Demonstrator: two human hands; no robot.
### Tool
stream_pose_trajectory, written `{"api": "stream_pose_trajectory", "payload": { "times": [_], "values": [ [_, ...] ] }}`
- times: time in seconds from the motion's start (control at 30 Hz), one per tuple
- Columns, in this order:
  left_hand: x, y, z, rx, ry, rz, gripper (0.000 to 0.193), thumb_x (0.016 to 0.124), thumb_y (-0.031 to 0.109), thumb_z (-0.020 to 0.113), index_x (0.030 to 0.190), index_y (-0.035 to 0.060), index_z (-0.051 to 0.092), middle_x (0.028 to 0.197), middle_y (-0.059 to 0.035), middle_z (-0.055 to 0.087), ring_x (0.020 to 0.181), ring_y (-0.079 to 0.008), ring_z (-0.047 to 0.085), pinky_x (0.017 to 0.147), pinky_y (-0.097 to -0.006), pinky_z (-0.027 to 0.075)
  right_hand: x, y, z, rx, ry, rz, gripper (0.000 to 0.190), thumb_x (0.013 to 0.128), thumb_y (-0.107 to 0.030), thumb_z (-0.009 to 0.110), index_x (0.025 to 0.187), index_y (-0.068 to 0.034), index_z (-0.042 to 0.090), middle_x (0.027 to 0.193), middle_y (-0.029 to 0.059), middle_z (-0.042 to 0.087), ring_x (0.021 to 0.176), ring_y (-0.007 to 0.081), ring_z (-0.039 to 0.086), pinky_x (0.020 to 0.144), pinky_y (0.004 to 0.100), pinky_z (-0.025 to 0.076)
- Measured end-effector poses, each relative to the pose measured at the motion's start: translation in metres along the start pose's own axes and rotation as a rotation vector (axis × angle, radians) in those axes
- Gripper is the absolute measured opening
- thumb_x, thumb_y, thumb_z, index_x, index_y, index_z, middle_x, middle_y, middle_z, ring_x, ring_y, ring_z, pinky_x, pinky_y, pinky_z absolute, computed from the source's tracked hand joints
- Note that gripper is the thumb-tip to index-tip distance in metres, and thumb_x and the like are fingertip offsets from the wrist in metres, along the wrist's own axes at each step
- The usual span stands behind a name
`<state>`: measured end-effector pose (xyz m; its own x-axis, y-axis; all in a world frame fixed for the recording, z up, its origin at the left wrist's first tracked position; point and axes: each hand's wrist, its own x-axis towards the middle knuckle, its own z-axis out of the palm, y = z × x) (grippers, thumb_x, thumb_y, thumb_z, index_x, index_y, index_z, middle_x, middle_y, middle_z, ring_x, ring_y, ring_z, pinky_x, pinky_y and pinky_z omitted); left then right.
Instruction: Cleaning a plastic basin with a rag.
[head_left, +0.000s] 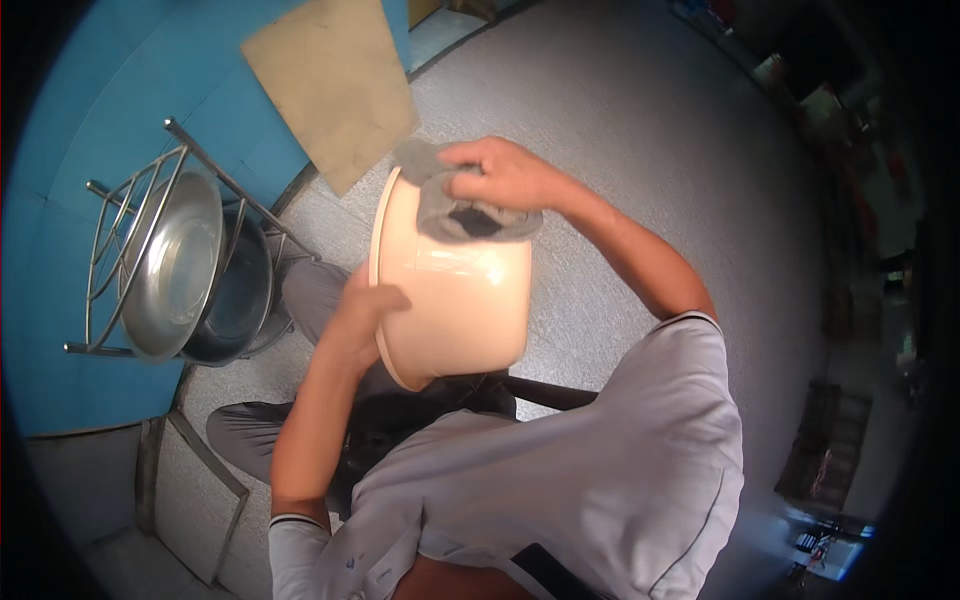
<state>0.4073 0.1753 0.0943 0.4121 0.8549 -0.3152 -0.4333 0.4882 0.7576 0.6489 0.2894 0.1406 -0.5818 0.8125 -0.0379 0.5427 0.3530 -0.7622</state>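
Observation:
A glossy cream-coloured plastic bucket (457, 315) is tipped on its side above my lap, its rim toward the left. My left hand (367, 311) grips that rim, with the thumb on the outer wall and the fingers hidden inside. In my right hand (499, 176) is a bunched grey cloth (450, 214), pressed over the upper side of the bucket near the rim. A dark opening or fold shows in the cloth. The inside of the bucket is turned away from view.
On the left a metal rack (97, 277) holds a shiny steel basin (176, 262) and a darker basin (236, 292) against a blue wall (45, 135). A tan board (337, 90) leans there, above the speckled grey floor (622, 150). Blurred items line the far right.

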Motion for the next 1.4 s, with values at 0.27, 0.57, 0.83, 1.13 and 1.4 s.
{"api": "stream_pose_trajectory", "payload": {
  "times": [0.27, 0.57, 0.83, 1.13, 1.4],
  "values": [
    [0.006, -0.019, -0.031, 0.268, 0.161, 0.095, 0.053, 0.064, -0.012, 0.049, 0.116, -0.0039, 0.06, 0.106, -0.0077, 0.066, 0.092, -0.0186, 0.068, 0.083, -0.0302, 0.054, 0.02, -0.024, 0.055, -0.174, 0.12, -0.571, 0.03, 0.076, -0.016, 0.056, 0.094, 0.004, 0.07, 0.107, 0.0196, 0.069, 0.102, 0.0347, 0.066, 0.093, 0.0416, 0.052],
    [-0.038, -0.046, -0.059, 0.259, 0.118, 0.178, 0.059, 0.065, -0.01, 0.051, 0.123, -0.0069, 0.06, 0.11, -0.0079, 0.068, 0.099, -0.0188, 0.067, 0.092, -0.03, 0.052, 0.142, 0.085, 0.003, -0.217, -0.239, -0.053, 0.042, 0.093, -0.038, 0.058, 0.113, -0.003, 0.072, 0.112, 0.0167, 0.072, 0.098, 0.0258, 0.067, 0.09, 0.0379, 0.051],
    [-0.04, -0.059, -0.079, 0.08, 0.105, 0.251, 0.059, 0.066, -0.011, 0.05, 0.124, -0.0072, 0.059, 0.114, -0.0085, 0.067, 0.103, -0.0199, 0.066, 0.094, -0.0316, 0.051, 0.109, 0.007, -0.012, 0.115, -0.173, 0.244, 0.064, 0.093, -0.053, 0.061, 0.125, 0.002, 0.065, 0.126, 0.0142, 0.067, 0.11, 0.0222, 0.063, 0.093, 0.0338, 0.049],
    [0.008, -0.029, -0.057, 0.027, 0.24, 0.246, 0.056, 0.067, -0.012, 0.053, 0.123, -0.0029, 0.056, 0.105, -0.0072, 0.063, 0.094, -0.0215, 0.067, 0.086, -0.0329, 0.054, 0.056, -0.018, 0.103, -0.335, -0.062, -0.659, 0.05, 0.077, -0.023, 0.066, 0.121, 0.001, 0.064, 0.133, 0.019, 0.062, 0.128, 0.0398, 0.053, 0.106, 0.0488, 0.043],
    [-0.022, -0.074, -0.079, 0.458, 0.183, 0.1, 0.054, 0.072, -0.004, 0.058, 0.126, -0.0043, 0.059, 0.119, -0.0103, 0.066, 0.11, -0.0179, 0.063, 0.093, -0.0336, 0.051, 0.103, -0.031, 0.075, -0.19, -0.159, -0.154, 0.041, 0.088, -0.023, 0.053, 0.12, 0.001, 0.065, 0.117, 0.0212, 0.069, 0.107, 0.0355, 0.067, 0.097, 0.0413, 0.05]
  ]
}}
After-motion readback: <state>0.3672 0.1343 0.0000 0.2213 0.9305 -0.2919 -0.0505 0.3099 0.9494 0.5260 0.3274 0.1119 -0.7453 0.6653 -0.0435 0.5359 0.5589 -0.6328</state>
